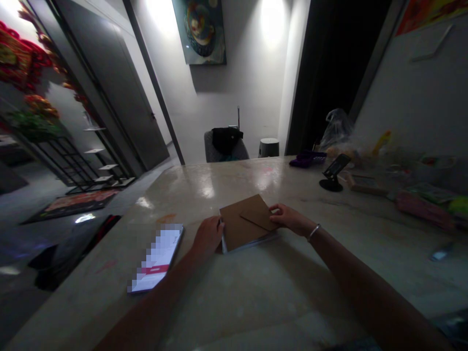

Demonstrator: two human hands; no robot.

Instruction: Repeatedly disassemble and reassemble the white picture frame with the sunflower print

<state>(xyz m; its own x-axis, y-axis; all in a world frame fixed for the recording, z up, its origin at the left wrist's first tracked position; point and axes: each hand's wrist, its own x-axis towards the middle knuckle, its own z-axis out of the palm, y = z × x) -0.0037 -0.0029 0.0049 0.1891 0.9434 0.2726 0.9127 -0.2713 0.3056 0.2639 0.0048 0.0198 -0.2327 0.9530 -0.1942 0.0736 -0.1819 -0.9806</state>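
A brown cardboard-coloured notebook or pad [237, 224] with pale page edges lies on the table in front of me. Its right part has a folded or loose brown flap [259, 218]. My left hand [209, 235] is closed on the left edge of the notebook, thumb on top. At the right edge, my right hand [287, 218] pinches the brown flap between thumb and fingers; a silver bracelet circles that wrist. The fingertips beneath the flap are partly hidden.
A lit phone [159, 258] lies left on the marble-like table [256, 302]. Back right stand a black phone stand [332, 178], a purple item [307, 159] and plastic bags [336, 131]. Beyond the table are a grey chair [212, 151] and a stool [268, 147].
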